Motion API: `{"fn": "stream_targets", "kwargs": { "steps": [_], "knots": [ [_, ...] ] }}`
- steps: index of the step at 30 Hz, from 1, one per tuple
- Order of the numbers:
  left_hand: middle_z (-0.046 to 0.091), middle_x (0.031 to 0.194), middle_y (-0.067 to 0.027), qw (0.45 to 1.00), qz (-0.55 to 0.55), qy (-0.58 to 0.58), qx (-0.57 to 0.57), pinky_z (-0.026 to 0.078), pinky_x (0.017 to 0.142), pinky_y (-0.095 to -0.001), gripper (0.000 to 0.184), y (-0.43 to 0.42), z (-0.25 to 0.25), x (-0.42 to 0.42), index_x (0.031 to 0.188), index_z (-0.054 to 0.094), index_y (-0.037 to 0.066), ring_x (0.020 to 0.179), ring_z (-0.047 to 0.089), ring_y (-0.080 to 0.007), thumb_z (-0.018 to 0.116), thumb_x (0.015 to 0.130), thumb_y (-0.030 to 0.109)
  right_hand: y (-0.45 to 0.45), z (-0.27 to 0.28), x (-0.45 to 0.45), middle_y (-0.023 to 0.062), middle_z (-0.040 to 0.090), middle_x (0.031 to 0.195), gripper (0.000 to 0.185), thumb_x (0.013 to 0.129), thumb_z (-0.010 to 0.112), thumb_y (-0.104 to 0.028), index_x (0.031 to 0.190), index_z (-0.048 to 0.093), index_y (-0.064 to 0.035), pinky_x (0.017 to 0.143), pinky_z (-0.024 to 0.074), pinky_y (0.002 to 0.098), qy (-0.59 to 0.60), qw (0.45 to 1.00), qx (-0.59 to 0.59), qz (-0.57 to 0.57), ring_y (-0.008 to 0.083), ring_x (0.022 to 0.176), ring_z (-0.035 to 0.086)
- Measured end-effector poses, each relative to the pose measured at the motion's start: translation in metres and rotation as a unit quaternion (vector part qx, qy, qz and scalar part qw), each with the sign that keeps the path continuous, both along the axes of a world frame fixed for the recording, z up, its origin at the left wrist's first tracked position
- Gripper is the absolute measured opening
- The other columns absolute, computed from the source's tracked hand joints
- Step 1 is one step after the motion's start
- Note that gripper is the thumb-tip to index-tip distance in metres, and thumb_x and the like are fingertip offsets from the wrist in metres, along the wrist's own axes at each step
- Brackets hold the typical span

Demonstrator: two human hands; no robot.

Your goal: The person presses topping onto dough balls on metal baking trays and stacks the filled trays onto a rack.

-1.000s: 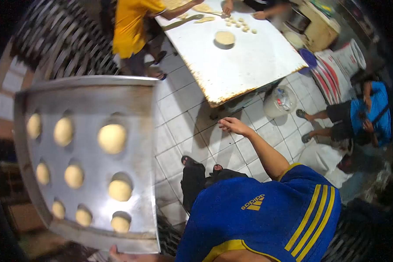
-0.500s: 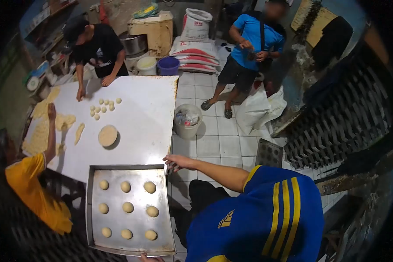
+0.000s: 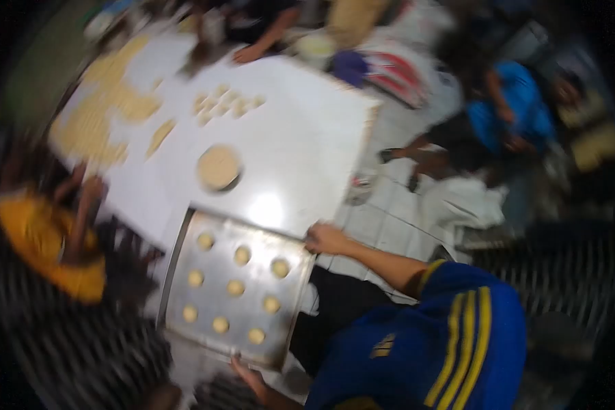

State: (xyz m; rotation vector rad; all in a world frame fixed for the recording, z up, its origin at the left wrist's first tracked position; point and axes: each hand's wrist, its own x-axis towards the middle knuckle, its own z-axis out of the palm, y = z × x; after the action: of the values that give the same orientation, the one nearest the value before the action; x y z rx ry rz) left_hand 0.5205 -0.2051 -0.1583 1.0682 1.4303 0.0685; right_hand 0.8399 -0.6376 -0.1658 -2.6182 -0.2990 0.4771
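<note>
well, tray (image 3: 219, 266) between both hands (image 3: 326, 239)

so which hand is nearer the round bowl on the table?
Right. Right hand is at the baking tray corner by the table; left hand is at the tray's opposite edge, farther from the round bowl.

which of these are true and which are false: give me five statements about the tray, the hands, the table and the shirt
1. The left hand and the right hand both grip the metal tray. True.
2. Nine dough balls sit on the tray. True.
3. The dough balls are packed together, touching. False: they are spaced apart, three rows of three.
4. A round container stands on the white table. True.
5. The wearer's shirt is plain red. False: the shirt is blue with yellow stripes.
</note>
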Motion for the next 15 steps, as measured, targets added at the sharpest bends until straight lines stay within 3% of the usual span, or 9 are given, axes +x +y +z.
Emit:
{"fn": "stream_targets", "kwargs": {
  "steps": [1, 4, 5, 7, 9, 11, 13, 15],
  "knots": [
    [0.043, 0.154, -0.0194, 0.992, -0.01, -0.116, -0.043, 0.037, 0.117, -0.0508, 0.074, 0.007, -0.025, -0.02, 0.156, 0.037, 0.001, 0.139, 0.044, -0.0378, 0.059, 0.1, 0.044, 0.016, 0.066, 0.021, 0.0217, 0.069, 0.116, 0.04, 0.089, 0.068, -0.037, 0.113, 0.073, -0.0053, 0.094, 0.055, 0.0497, 0.052, 0.997, 0.029, -0.046, 0.0412, 0.105, 0.067],
    [0.053, 0.149, -0.0141, 0.986, -0.025, -0.155, 0.055, 0.035, 0.119, -0.044, 0.052, -0.005, -0.057, -0.043, 0.136, 0.06, -0.001, 0.139, 0.048, -0.0291, 0.05, 0.11, 0.043, 0.037, 0.06, 0.095, 0.0165, 0.07, 0.102, 0.03, 0.095, 0.071, -0.029, 0.116, 0.073, -0.0065, 0.088, 0.0542, 0.0463, -0.041, 0.991, 0.127, 0.03, 0.0372, 0.097, 0.067],
    [0.051, 0.152, -0.0125, 0.961, 0.069, -0.252, -0.089, 0.033, 0.121, -0.0431, 0.055, -0.005, -0.058, -0.035, 0.142, 0.056, -0.001, 0.141, 0.046, -0.0281, 0.048, 0.111, 0.045, 0.052, 0.058, 0.122, 0.016, 0.07, 0.1, 0.03, 0.095, 0.073, -0.028, 0.116, 0.074, -0.0066, 0.087, 0.0542, 0.0453, -0.057, 0.987, 0.148, 0.037, 0.0361, 0.096, 0.067],
    [0.045, 0.158, -0.0109, 0.975, 0.076, -0.204, -0.03, 0.027, 0.125, -0.0412, 0.067, -0.031, -0.038, -0.028, 0.156, 0.045, 0.003, 0.146, 0.041, -0.026, 0.046, 0.111, 0.052, 0.092, 0.075, 0.17, 0.015, 0.071, 0.101, 0.029, 0.094, 0.075, -0.025, 0.117, 0.074, -0.0066, 0.085, 0.0543, 0.044, -0.08, 0.985, 0.141, 0.065, 0.0351, 0.096, 0.067],
    [0.041, 0.162, -0.0109, 0.985, -0.015, -0.158, 0.061, 0.023, 0.127, -0.0412, 0.074, -0.039, -0.059, -0.049, 0.162, 0.035, 0.005, 0.15, 0.036, -0.026, 0.041, 0.111, 0.059, 0.124, 0.064, 0.217, 0.0135, 0.072, 0.102, 0.03, 0.094, 0.076, -0.024, 0.118, 0.074, -0.0058, 0.084, 0.0543, 0.0441, -0.173, 0.965, 0.148, 0.128, 0.0347, 0.095, 0.067],
    [0.029, 0.171, -0.0143, 0.968, 0.082, -0.237, -0.03, 0.021, 0.128, -0.0433, 0.079, -0.033, -0.046, -0.035, 0.168, 0.023, 0.004, 0.155, 0.031, -0.0281, 0.033, 0.113, 0.059, 0.167, 0.067, 0.248, 0.0131, 0.073, 0.105, 0.028, 0.094, 0.075, -0.024, 0.115, 0.075, -0.0056, 0.085, 0.0549, 0.045, -0.266, 0.937, 0.152, 0.168, 0.0356, 0.095, 0.067],
    [0.026, 0.173, -0.0145, 0.984, 0.001, -0.172, 0.038, 0.02, 0.129, -0.0442, 0.082, -0.038, -0.024, -0.019, 0.169, 0.019, 0.004, 0.157, 0.028, -0.0287, 0.031, 0.112, 0.062, 0.195, 0.058, 0.28, 0.0134, 0.074, 0.108, 0.026, 0.093, 0.072, -0.021, 0.115, 0.076, -0.0075, 0.088, 0.0551, 0.0457, -0.29, 0.927, 0.092, 0.217, 0.0362, 0.1, 0.068],
    [0.025, 0.173, -0.0147, 0.986, 0.078, -0.147, 0.004, 0.023, 0.128, -0.0471, 0.082, -0.031, -0.036, -0.021, 0.169, 0.02, 0.005, 0.157, 0.029, -0.0304, 0.031, 0.111, 0.063, 0.211, 0.034, 0.308, 0.0135, 0.075, 0.106, 0.025, 0.092, 0.072, -0.02, 0.114, 0.078, -0.0092, 0.088, 0.0559, 0.0466, -0.317, 0.909, 0.068, 0.261, 0.0368, 0.101, 0.069]
  ]
}}
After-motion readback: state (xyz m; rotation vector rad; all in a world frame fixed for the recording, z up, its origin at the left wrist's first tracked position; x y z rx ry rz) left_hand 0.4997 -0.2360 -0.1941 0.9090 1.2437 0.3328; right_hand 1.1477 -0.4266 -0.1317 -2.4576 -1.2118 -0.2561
